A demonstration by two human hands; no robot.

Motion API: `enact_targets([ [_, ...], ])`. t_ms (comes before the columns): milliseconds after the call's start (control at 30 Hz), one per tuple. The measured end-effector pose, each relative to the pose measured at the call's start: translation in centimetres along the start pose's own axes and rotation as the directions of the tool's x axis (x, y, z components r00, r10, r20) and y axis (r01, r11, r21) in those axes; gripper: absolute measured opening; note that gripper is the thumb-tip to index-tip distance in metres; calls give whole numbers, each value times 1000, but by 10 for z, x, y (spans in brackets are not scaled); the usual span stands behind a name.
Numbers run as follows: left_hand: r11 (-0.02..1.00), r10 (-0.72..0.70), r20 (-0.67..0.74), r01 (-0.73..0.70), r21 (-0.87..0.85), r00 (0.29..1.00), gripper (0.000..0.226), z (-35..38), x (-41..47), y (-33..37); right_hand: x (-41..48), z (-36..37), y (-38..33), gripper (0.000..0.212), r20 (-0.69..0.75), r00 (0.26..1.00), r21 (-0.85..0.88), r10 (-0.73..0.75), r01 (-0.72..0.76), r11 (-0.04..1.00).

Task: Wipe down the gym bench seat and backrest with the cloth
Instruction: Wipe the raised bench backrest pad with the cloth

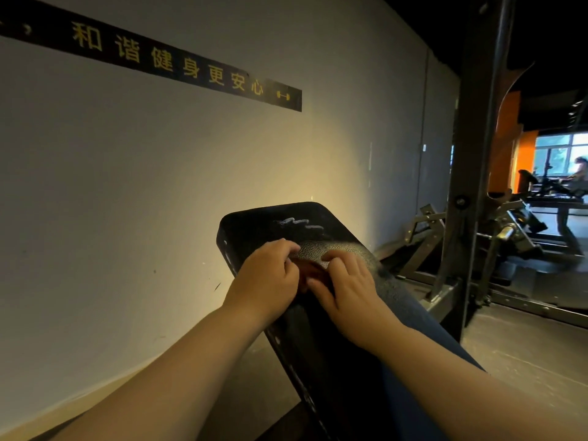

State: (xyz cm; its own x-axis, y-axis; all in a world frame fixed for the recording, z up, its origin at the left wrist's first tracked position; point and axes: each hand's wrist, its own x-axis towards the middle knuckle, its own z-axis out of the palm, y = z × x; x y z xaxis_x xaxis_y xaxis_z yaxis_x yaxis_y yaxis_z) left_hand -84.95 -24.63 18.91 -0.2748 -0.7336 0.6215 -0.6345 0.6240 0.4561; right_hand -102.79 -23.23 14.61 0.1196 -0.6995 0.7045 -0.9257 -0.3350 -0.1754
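Both left hand [267,281] and right hand [346,289] grip a reddish-brown cloth [313,272] bunched between them. They rest close together on a black padded backrest [254,226].

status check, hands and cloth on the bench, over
Two hands working: left hand and right hand both grip the cloth, bunched on the backrest. Above them, white streaks not yet wiped. Nothing seen in the way.
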Motion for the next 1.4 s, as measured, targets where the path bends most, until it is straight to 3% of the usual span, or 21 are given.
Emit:
enact_targets([
  [33,996,15,-8,-14,89,1000,37,1,3,-3,13,6,10,44,-39,990,46,137,-136,990],
  [100,979,14,-17,-10,201,1000,40,3,8,-4,36,7,22,37,-27,900,205,434,-420,884],
  [133,970,19,-21,-13,244,1000,42,4,9,-4,43,8,24,32,13,878,279,478,-462,842],
  [200,935,51,-21,-40,352,999,46,10,8,-1,43,7,16,29,58,926,368,373,-367,854],
  [267,922,47,-46,-25,386,998,48,15,7,1,28,0,-2,46,85,985,413,150,-171,894],
  [367,932,16,-60,6,362,998,50,15,7,3,13,-3,-7,55,142,988,374,-56,-1,927],
  [433,917,31,-31,-16,399,999,49,14,7,2,24,0,12,50,143,990,302,10,-53,952],
  [567,908,2,21,-11,418,1000,49,5,11,12,65,1,47,41,29,945,202,325,-323,925],
  [633,913,-33,56,7,408,998,48,-1,24,15,76,4,40,36,11,946,231,323,-317,920],
  [733,931,-57,128,7,365,990,46,2,41,11,65,6,15,35,-11,996,239,93,-87,967],
  [800,902,-32,97,-13,431,995,44,10,41,8,61,6,18,36,1,1000,224,-1,1,975],
  [967,831,84,82,-115,544,993,49,18,37,7,84,4,54,37,-35,942,242,334,-316,917],
  [1033,828,85,86,-119,549,993,50,18,38,6,81,8,36,37,-35,953,257,302,-284,924],
  [1133,838,84,62,-104,536,995,49,18,34,7,58,8,6,39,-7,997,312,73,-67,948],
  [1200,842,72,44,-85,533,996,50,17,32,7,53,3,12,40,30,999,295,18,-26,955],
  [1333,836,74,49,-89,542,996,51,18,32,8,80,-2,51,41,29,948,239,318,-315,918],
  [1400,842,71,44,-84,532,996,51,17,33,8,86,2,43,43,32,931,251,364,-360,899],
])
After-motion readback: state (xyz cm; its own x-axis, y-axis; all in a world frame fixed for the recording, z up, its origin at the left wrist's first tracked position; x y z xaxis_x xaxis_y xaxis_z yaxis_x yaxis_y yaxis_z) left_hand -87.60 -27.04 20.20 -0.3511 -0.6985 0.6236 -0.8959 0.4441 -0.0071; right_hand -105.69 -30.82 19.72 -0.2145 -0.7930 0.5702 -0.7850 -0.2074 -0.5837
